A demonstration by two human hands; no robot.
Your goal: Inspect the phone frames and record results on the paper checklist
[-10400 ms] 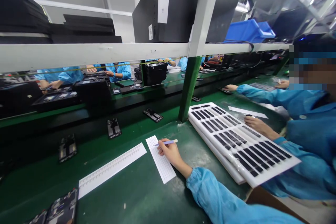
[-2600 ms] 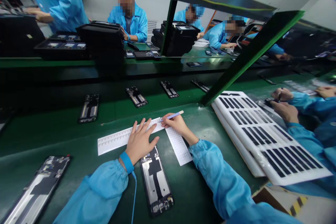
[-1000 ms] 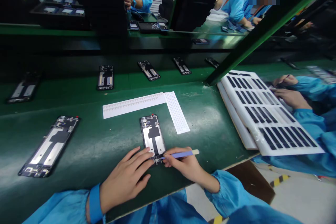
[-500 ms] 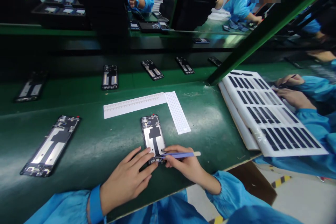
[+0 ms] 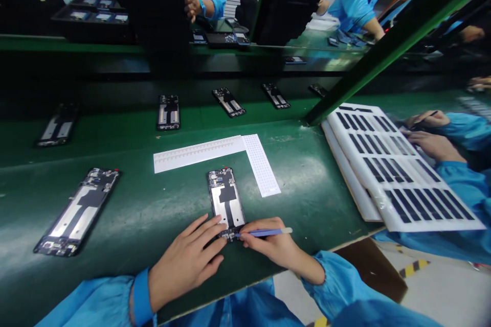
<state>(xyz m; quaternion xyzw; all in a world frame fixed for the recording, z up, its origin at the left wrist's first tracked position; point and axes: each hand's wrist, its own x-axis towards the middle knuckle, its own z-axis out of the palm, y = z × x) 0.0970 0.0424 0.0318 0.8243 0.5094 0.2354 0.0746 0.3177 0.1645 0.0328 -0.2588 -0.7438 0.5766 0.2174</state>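
The left hand [image 5: 187, 260] is loose, its fingers spread and laid on the near left edge of an opened phone [image 5: 227, 195]; a blue band [image 5: 141, 296] circles the wrist. The right hand [image 5: 274, 245] grasps a slim purple tool [image 5: 276, 232] with a pale end, its other end at the near right corner of the phone. The phone lies on the green desk [image 5: 314, 173], near the middle of its front edge, its inside facing up.

Just beyond the phone lie two white paper strips, a ruled one [image 5: 197, 154] on the left and a dotted one [image 5: 263, 166] on the right, their far corners meeting. Well to the left is a second opened phone [image 5: 79, 212], lying at a slant. On the right, a white board [image 5: 406, 225] holds rows of black strips [image 5: 399, 204], and a co-worker's hands [image 5: 435, 145] are just past it. Five more opened phones form a row on the far side. Beyond them, another person's hands [image 5: 192, 4] touch black trays [image 5: 153, 15]
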